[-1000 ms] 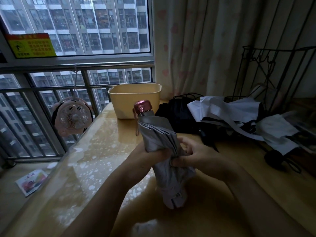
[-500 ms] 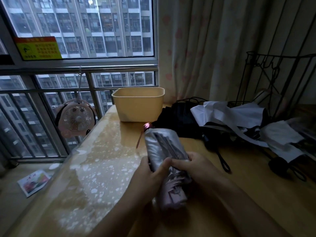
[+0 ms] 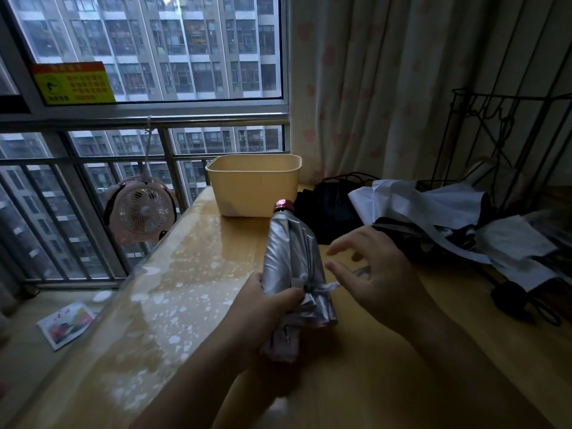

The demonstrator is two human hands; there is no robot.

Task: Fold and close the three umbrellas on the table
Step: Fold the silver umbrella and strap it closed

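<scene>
Left hand [image 3: 266, 308] grips the silver umbrella [image 3: 291, 252] around its lower half, fingers curled on the folded cloth, forearm coming up from the bottom edge. Right hand [image 3: 380, 274] is just beside the umbrella, on the side away from the window [image 3: 154, 48]. Its fingers are spread and only lightly bent, w/ nothing clamped in them. A thin strap [image 3: 329, 285] sticks out from the umbrella toward this hand. Whether a fingertip touches it I cannot tell, as it is blurred. The 2 hands are apart, w/ the umbrella between them.

The umbrella is collapsed and bunched. It points w/ its pink cap [image 3: 284, 205] toward the yellow tub [image 3: 253, 187], the cap almost at the tub's front wall.

The tub stands at the far end of a wood-colour table [image 3: 201, 274], whose top shows pale spots in front of the tub. Right of the tub lies a black umbrella [image 3: 334, 209], and further right a white and black umbrella [image 3: 433, 218], loose and not folded. Behind that one is a black wire rack [image 3: 510, 134].

Left of the tub, below table level, a small pink fan [image 3: 142, 209] hangs at the railing [image 3: 93, 162]. Behind the tub are a curtain [image 3: 402, 88] and the window w/ apt. blocks outside.
</scene>
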